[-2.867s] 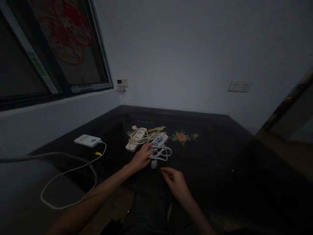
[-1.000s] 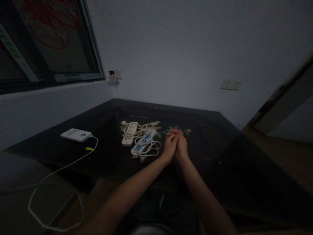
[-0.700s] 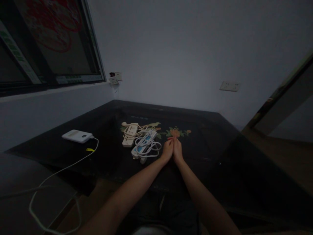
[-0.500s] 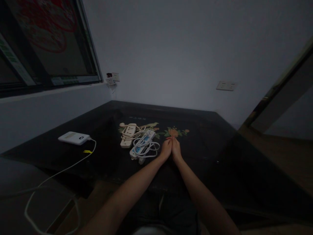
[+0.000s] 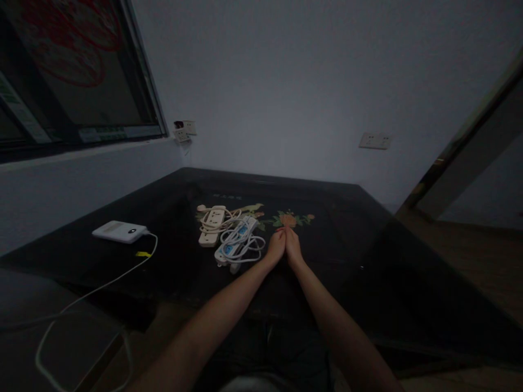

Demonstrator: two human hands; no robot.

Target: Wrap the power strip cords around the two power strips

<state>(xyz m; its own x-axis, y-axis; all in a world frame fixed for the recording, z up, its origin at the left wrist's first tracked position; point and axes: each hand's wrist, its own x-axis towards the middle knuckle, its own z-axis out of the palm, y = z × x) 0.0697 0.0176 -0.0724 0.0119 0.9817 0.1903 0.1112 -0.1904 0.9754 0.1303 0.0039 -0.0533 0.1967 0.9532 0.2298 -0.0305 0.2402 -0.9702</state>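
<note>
My left hand (image 5: 276, 246) and my right hand (image 5: 293, 246) rest on the dark table with their inner sides together. Their fingers point forward, stretched out and touching at the tips; nothing shows between them. Just left of my left hand lies a white power strip with blue socket faces (image 5: 229, 250), its white cord (image 5: 254, 256) looped over it. Beside that, farther left, is a cream power strip (image 5: 209, 238) with its own cord wound across it. Printed flowers (image 5: 288, 219) decorate the tabletop just beyond my fingertips.
A white power bank (image 5: 118, 231) with a white cable (image 5: 118, 277) hanging off the table edge lies at left, near a yellow tag (image 5: 143, 254). The black table (image 5: 368, 283) meets a wall carrying a socket plate (image 5: 375, 141). A window (image 5: 81, 71) is at upper left.
The view has shifted slightly, so everything sits a little farther left. Both hands stay together in the same place on the table; the power strips have not moved.
</note>
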